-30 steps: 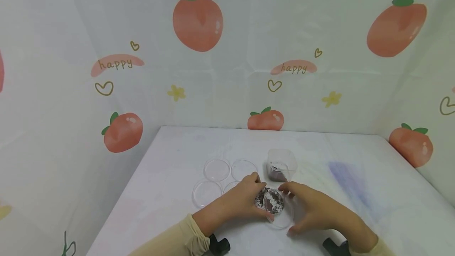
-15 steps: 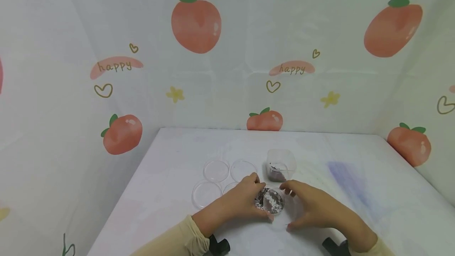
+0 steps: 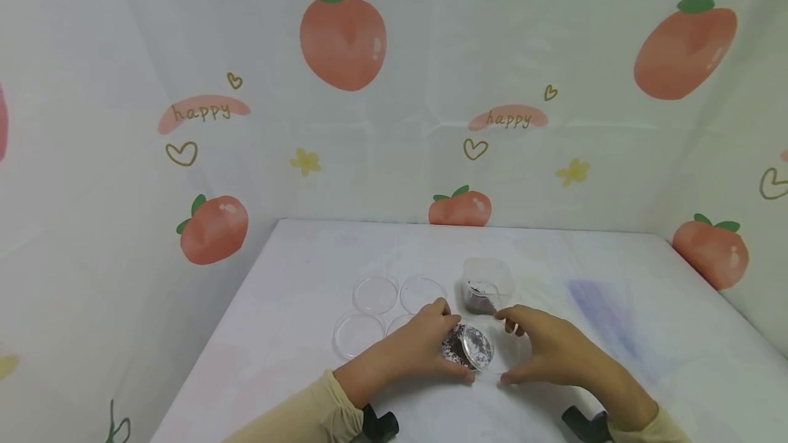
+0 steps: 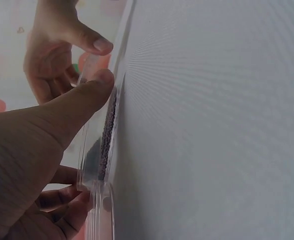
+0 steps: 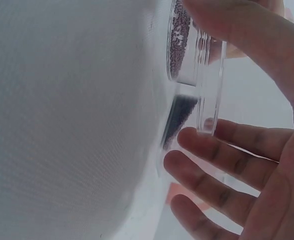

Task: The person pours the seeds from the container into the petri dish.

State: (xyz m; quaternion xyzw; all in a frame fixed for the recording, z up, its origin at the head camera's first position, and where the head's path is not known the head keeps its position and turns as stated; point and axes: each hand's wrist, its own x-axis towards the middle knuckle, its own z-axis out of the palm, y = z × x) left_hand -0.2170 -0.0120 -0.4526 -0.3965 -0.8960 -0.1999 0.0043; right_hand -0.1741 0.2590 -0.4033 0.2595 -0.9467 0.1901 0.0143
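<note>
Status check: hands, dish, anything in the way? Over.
Left hand grips dish of dark grains. Right hand holds clear lid, off-centre over it. Box close beyond, nothing plainly blocking.

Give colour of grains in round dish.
Grains: dark purplish brown, clearest in the right wrist view.

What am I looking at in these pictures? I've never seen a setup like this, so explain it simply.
There is no machine, just a person's two bare hands. The wide view comes from a camera worn on the head; the two close views come from cameras on the wrists, so the table looks tipped sideways there. On it lie clear round pieces, dishes or lids, and a tub partly filled with dark grains. The left hand grips a dish of similar grains. The right hand holds a clear lid, partly overlapping that dish.
</note>
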